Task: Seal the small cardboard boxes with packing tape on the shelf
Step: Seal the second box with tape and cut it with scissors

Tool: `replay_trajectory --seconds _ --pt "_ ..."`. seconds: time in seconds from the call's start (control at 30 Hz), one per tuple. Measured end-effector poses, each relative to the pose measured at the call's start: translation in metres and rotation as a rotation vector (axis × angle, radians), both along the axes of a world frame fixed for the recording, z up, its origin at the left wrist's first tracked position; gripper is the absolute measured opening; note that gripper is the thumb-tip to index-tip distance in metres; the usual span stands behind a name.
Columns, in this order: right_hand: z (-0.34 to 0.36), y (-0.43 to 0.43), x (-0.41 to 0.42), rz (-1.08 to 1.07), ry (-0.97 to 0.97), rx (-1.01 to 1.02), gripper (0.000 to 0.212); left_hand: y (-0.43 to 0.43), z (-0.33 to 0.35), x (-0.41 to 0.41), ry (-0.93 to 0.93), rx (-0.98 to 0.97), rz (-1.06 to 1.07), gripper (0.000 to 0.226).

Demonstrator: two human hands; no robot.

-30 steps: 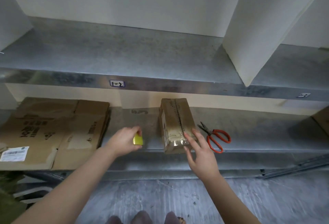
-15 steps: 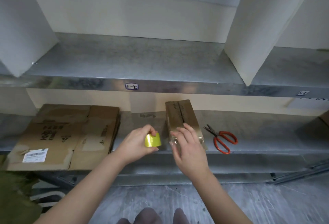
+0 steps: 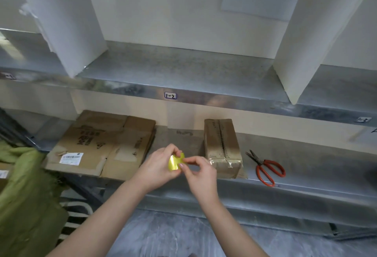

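Lower shelf (image 3: 306, 154), left end: flattened cartons (image 3: 98, 144) in a stack.

Left hand (image 3: 157, 167) grips a small yellow tape roll (image 3: 175, 161), held just off the shelf's front edge. Right hand (image 3: 201, 173) pinches at the roll's rim, probably picking for the free end.

Tape looks light, slick and self-clinging. Best to hold the roll by its sides and lift the end by a corner.

Small cardboard box (image 3: 222, 146) stands mid-shelf at the front edge, untouched. It looks light and stiff, with glossy tape on its near end.

Red scissors (image 3: 267, 167) lie further right.
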State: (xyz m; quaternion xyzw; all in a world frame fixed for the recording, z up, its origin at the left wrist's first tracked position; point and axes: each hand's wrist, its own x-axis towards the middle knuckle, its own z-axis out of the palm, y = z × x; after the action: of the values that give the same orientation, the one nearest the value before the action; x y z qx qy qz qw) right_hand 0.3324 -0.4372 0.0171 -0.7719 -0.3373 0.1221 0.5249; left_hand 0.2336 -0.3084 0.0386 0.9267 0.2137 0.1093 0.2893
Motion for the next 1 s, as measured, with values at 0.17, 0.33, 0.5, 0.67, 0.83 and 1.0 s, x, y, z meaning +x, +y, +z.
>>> replay_trajectory --seconds 0.17,0.33,0.5,0.67,0.83,1.0 --pt "-0.002 0.003 0.002 0.071 0.082 -0.035 0.022 -0.006 0.000 -0.008 0.022 0.030 0.022 0.043" --pt "-0.006 0.006 -0.001 0.134 0.017 -0.064 0.008 -0.013 -0.002 -0.013 0.028 0.031 0.071 0.043" --pt "-0.008 0.009 -0.008 0.117 -0.032 -0.090 0.006 -0.010 -0.005 -0.019 0.066 -0.007 0.041 0.049" --pt "-0.012 0.020 -0.012 0.081 -0.008 -0.103 0.008 0.006 -0.010 -0.027 0.108 -0.028 -0.069 0.055" --pt "-0.015 0.042 -0.021 0.009 -0.041 -0.131 0.008 0.031 -0.012 -0.025 0.094 -0.044 -0.070 0.058" --pt "-0.018 0.067 -0.030 -0.077 -0.014 -0.134 0.008 0.062 -0.016 -0.018 0.098 -0.021 -0.117 0.058"
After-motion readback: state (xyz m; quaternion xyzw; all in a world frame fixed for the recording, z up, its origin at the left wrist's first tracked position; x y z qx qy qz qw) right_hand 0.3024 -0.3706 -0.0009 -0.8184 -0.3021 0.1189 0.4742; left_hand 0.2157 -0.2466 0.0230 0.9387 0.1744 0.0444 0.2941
